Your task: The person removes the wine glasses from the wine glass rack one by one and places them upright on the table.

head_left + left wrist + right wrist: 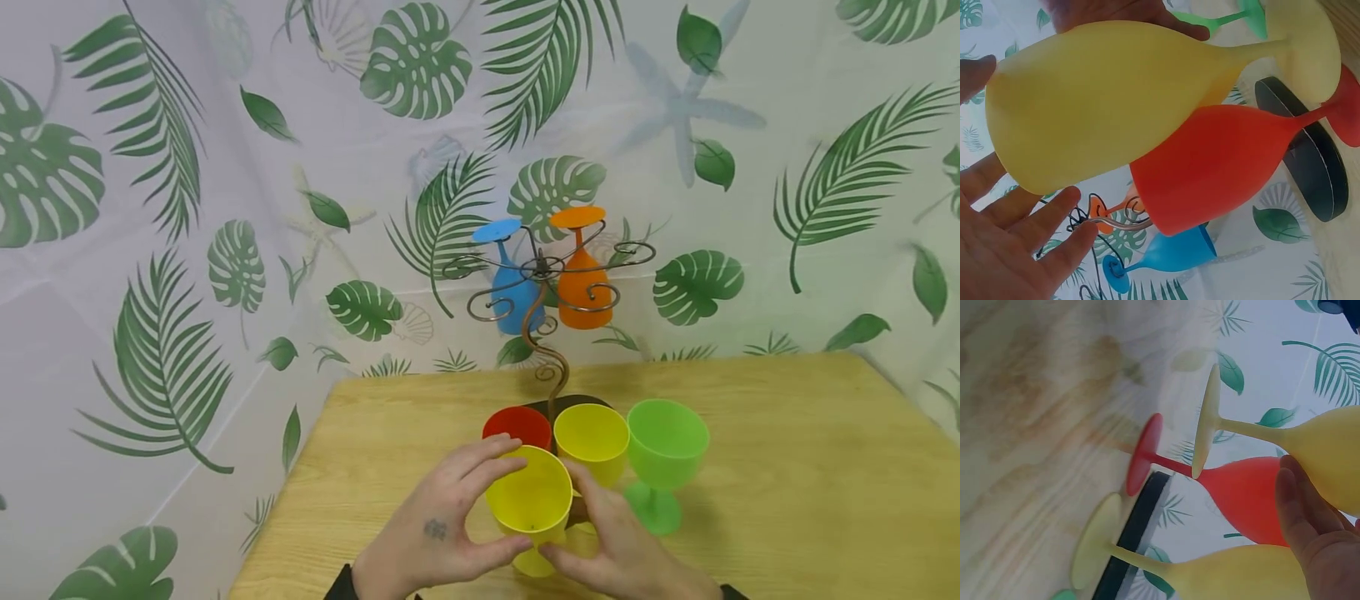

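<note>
While both hands [525, 542] cup it, the yellow goblet [529, 500] stands upright

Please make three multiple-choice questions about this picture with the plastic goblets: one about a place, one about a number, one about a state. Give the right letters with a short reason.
1. Where does the blue goblet hang?
A. on the wire rack
B. on the table
C. in a hand

2. How many goblets stand on the table, not counting the one being held?
A. one
B. three
C. five

3. How is the nearest yellow goblet held?
A. by the left hand alone
B. by nobody
C. between both hands

Answers:
1 A: it hangs upside down on the wire rack, beside the orange goblet.
2 B: red goblet, second yellow goblet and green goblet stand on the table.
3 C: left hand and right hand cup its bowl.
</note>
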The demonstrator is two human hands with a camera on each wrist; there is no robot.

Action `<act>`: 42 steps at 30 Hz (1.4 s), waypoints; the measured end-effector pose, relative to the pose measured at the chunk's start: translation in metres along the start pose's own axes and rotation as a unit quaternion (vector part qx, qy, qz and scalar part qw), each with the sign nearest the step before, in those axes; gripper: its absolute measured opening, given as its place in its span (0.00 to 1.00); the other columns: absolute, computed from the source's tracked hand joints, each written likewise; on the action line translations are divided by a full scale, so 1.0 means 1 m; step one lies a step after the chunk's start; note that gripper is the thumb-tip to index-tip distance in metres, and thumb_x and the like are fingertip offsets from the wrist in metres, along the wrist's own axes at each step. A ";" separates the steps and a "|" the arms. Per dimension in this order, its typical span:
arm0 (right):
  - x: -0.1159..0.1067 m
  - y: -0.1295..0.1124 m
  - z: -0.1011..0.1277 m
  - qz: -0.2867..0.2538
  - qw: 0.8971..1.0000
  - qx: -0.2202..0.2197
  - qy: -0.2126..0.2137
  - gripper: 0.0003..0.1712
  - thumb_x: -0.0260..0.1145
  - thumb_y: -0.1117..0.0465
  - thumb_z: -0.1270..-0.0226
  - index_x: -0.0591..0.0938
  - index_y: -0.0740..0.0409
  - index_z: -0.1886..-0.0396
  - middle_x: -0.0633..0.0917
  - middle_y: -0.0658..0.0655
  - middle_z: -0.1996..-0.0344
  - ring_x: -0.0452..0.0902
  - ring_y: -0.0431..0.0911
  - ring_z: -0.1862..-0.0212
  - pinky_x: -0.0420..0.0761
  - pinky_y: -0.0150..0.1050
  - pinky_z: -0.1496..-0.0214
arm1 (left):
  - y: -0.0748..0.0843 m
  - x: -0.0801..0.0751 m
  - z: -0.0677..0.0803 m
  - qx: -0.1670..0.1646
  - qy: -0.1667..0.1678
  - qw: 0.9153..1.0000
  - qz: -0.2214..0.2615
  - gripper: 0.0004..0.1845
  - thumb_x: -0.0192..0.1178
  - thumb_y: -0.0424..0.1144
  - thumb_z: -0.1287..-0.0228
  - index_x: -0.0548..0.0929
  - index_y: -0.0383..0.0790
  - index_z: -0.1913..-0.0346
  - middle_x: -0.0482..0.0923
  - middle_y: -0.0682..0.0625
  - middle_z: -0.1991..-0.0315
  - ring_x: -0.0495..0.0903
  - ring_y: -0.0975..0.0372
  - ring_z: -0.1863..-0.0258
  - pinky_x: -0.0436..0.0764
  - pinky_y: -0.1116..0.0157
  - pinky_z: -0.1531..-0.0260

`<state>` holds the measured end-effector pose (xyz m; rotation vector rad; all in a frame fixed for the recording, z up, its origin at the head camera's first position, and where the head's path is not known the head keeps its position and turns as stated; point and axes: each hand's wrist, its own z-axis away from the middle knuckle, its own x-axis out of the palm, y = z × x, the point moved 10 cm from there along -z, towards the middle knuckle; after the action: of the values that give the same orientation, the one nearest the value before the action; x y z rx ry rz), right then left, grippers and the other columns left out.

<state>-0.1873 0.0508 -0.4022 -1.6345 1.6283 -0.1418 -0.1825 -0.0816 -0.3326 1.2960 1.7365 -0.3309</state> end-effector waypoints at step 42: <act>0.031 0.043 0.018 -0.034 0.988 0.145 -0.045 0.40 0.71 0.53 0.30 0.61 0.58 0.27 0.85 0.58 0.45 0.86 0.39 0.55 0.89 0.40 0.59 | -0.045 0.034 0.016 -0.136 -0.108 0.981 0.085 0.37 0.69 0.48 0.37 0.70 0.52 0.26 0.68 0.54 0.25 0.66 0.56 0.25 0.73 0.41 0.33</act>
<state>-0.2053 0.0384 -0.4533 -1.4508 1.4106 -0.3201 -0.2144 -0.0894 -0.3811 1.1540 1.4221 -0.1234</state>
